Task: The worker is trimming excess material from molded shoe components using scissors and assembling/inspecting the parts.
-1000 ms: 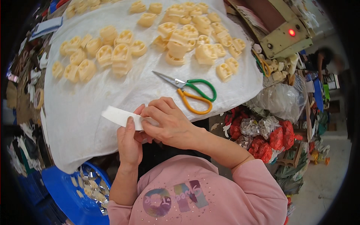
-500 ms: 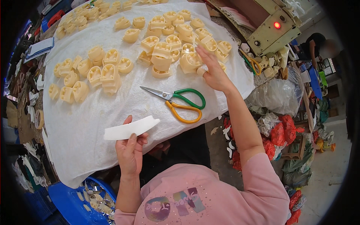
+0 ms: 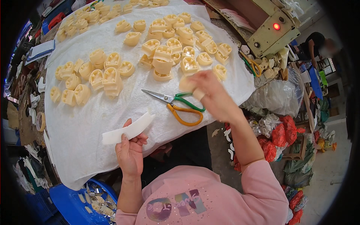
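My left hand pinches a slightly curved white strip between thumb and fingers, above the near edge of the cloth. My right hand is blurred by motion over the right side of the cloth. At its fingertips is a smeared cream moulded piece, and a pale wrap shows on one finger. Scissors with one green and one orange handle lie open just left of this hand. Beyond them many cream hollow pieces stand in a cluster, some stacked. Another group of cream pieces sits farther left.
A white woven cloth covers the table. A machine box with a lit red lamp stands at the far right, beside a second pair of scissors. A blue basin of scraps is at lower left. Another person is at far right.
My right hand has drawn back toward me from the cream cluster, with a cream piece at its fingertips. The white strip in my left hand has tilted and shifted slightly left.
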Available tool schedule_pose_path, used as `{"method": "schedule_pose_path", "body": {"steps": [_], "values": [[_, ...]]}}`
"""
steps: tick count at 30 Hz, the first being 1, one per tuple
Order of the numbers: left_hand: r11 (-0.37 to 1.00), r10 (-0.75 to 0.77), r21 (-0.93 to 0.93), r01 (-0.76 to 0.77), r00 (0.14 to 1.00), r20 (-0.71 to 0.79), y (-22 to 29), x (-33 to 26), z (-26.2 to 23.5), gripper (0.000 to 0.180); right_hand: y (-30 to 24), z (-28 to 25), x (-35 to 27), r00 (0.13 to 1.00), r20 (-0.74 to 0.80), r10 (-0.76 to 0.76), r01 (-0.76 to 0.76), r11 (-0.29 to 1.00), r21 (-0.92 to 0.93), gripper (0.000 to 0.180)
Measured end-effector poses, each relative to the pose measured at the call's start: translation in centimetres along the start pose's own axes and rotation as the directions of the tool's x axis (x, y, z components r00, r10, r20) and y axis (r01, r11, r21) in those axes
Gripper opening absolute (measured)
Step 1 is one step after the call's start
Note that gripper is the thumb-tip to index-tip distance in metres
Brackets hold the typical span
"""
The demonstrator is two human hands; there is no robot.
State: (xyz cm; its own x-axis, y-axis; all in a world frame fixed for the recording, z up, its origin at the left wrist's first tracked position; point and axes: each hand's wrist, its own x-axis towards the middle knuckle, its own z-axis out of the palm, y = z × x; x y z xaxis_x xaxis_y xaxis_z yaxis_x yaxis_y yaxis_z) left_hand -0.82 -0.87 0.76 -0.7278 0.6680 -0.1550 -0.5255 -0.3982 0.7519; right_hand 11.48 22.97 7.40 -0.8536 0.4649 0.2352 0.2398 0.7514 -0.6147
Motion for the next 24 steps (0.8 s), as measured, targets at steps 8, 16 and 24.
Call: {"method": "schedule_pose_path", "body": {"steps": [8, 16, 24], "values": [[0.997, 0.064, -0.046, -0.066, 0.997, -0.038, 0.4, -0.2, -0.2, 0.043, -3.7, 7.1, -1.8, 0.965, 0.101, -0.242, 0.254, 0.958, -0.129, 0.019], [0.994, 0.045, -0.089, -0.058, 0.990, -0.137, 0.3, -0.9, -1.0, 0.043, -3.1, 8.7, -4.4, 0.955, -0.106, -0.276, 0.266, 0.958, -0.106, 0.040], [0.992, 0.120, -0.030, -0.122, 0.991, -0.058, 0.5, -1.5, -0.5, 0.040, -5.8, 7.6, -5.0, 0.917, -0.331, -0.224, 0.356, 0.835, 0.420, 0.042]]}}
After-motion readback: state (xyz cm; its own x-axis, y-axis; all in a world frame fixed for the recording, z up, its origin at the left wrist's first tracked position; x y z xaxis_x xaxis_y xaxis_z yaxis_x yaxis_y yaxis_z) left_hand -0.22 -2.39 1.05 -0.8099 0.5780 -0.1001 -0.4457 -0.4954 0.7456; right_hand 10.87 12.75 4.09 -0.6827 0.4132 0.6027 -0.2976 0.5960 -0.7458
